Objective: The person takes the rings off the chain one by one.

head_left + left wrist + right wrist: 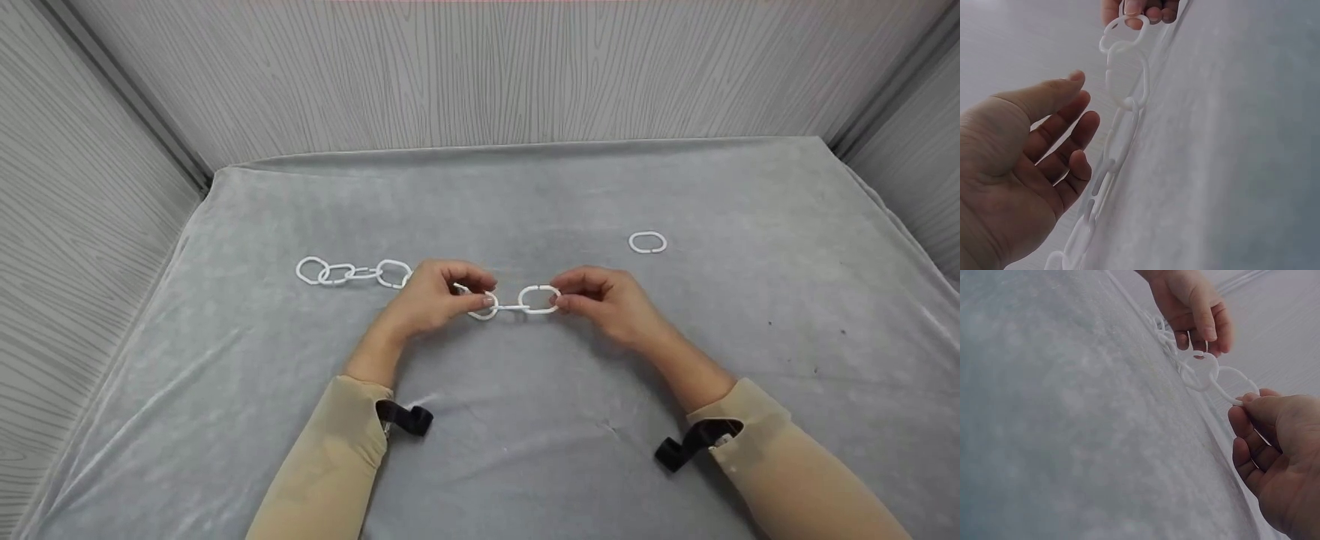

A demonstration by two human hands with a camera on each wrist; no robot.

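Note:
A chain of white plastic links [364, 274] stretches from the left across the grey cloth to the right hand. The right hand [611, 306] pinches its oval end link [1222, 394] between thumb and fingertips. One link in from there, a link shows edge-on in the head view. Around the chain's middle is the left hand [431, 300], overlapping several links in the head view. In the left wrist view the left hand's thumb and fingers are spread, with a gap between them and the chain.
A single loose white link [641, 250] lies on the grey cloth [510, 450], back right. Grey wood-grain panels [480, 75] stand behind and at both sides. Black bands with small devices [409, 420] sit at both wrists.

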